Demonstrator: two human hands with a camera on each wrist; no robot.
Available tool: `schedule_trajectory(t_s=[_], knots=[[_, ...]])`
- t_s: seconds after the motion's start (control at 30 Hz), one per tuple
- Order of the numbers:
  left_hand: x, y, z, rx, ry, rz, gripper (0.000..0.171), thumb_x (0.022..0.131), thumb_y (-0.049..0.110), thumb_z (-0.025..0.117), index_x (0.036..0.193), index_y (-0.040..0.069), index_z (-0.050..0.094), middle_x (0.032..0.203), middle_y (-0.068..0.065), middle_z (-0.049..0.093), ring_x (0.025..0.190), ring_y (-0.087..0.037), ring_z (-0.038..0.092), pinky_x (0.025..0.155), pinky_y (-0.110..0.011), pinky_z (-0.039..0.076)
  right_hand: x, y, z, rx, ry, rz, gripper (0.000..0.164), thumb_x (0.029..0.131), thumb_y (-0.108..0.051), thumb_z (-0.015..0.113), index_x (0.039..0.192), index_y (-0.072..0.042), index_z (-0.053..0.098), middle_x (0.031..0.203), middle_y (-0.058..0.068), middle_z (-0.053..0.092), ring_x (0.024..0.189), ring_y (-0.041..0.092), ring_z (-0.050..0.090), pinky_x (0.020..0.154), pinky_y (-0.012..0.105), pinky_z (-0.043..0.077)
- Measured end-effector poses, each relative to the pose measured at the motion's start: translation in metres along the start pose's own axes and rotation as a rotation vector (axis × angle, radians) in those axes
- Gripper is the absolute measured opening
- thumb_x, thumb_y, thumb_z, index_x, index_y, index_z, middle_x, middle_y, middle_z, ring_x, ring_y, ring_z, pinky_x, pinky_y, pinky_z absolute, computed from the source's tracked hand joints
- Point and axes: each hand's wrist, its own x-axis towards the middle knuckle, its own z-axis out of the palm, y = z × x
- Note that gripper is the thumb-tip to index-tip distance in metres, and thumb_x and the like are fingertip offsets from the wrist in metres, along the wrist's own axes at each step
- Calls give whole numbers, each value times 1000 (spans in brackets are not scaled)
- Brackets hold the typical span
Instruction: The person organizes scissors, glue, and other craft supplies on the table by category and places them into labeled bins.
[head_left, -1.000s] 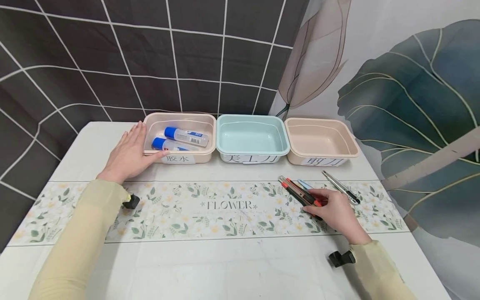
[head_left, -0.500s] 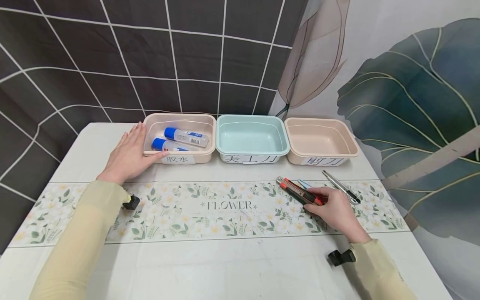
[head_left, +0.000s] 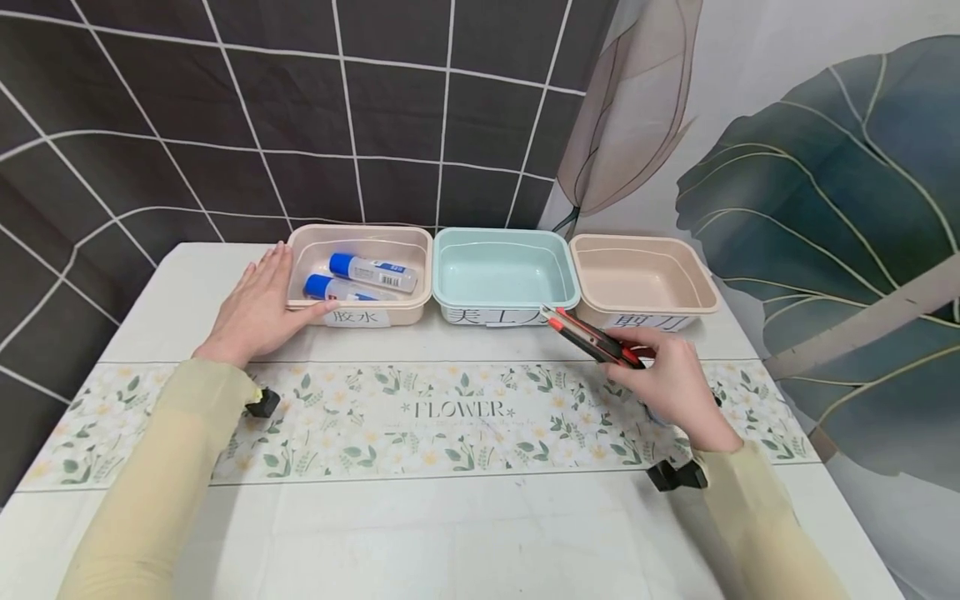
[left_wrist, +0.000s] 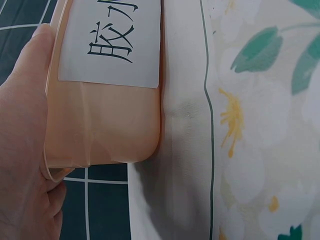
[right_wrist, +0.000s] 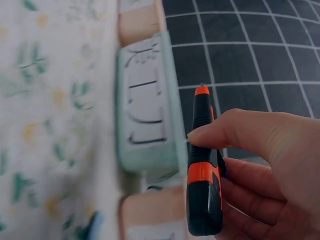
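My right hand (head_left: pixel 675 383) pinches a black and orange utility knife (head_left: pixel 588 336) between thumb and fingers, tip pointing left and away. The knife overlaps the front right corner of the light blue bin (head_left: pixel 502 271) in the head view. In the right wrist view the thumb lies along the knife's body (right_wrist: pixel 202 150). My left hand (head_left: pixel 251 304) rests against the left end of a pink bin (head_left: pixel 411 312), fingers straight, thumb along the front rim. Inside that bin lie two clear glue bottles (head_left: pixel 375 273) with blue caps.
A beige bin (head_left: pixel 648 275) stands at the right of the row; all bins bear white character labels. Behind my right hand, a knife's black end (head_left: pixel 717 400) peeks out on the table. A floral band (head_left: pixel 465 450) crosses the white tablecloth. A dark grid-patterned backdrop (head_left: pixel 390 108) hangs behind.
My right hand has lifted the utility knife off the table and carried it forward to the light blue bin's front. The left hand has stayed at the pink bin.
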Motion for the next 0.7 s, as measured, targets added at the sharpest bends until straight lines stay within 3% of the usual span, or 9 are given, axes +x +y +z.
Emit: schedule_trajectory(t_s=[0.27,0.7], knots=[[0,0,-1,-6,-3,3,118,92,76,50,159,-5,-3,167,-24,-1,154,-33,-5,123,-44,-7,40,-20,-1,64,10,-16,38,82,-4,83,120,-4,75,109,8,72,92,23,66,86,47,55],[0,-1,-1,-6,1,14,116,93,74,51,159,-6,-1,167,-25,0,154,-34,-3,124,-47,-3,107,-35,14,134,-57,6,44,85,-11,83,127,-5,73,121,12,71,103,32,70,84,40,56]])
